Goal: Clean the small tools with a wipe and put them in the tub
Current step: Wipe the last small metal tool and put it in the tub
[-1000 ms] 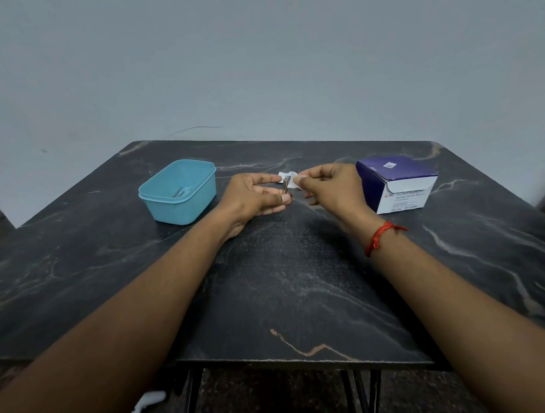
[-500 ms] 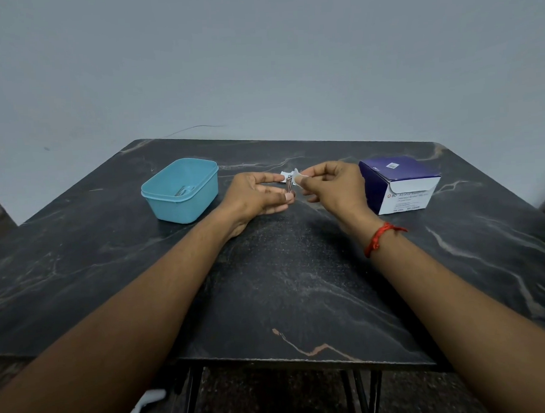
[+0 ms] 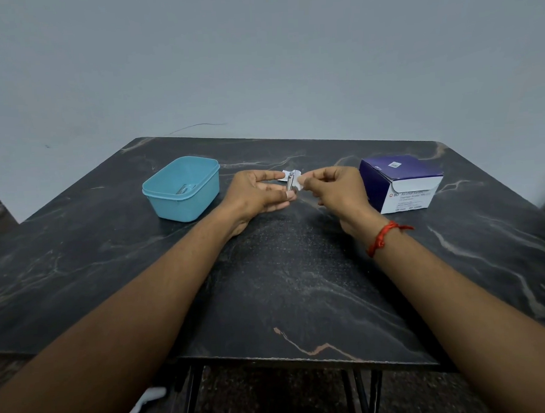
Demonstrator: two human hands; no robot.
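Both hands are up over the dark marbled surface (image 3: 284,284), off to the right of the blue tub (image 3: 184,207). The left hand (image 3: 258,191) has the small metal tool (image 3: 292,183) in its grip, pinched between thumb and fingertips and standing roughly upright. The right hand (image 3: 336,188) comes in from the side farther from the tub, its grip clenched on a white wipe (image 3: 300,186), thumb and forefinger pressing it against the tool. The two hands are almost touching, clear of the tub's right wall. Inside the tub, another metal piece (image 3: 185,188) lies on the bottom. Far right of the tub, past both hands, sits a purple-and-white box of alcohol swabs (image 3: 401,185). There is a red thread (image 3: 383,237) around the right wrist.
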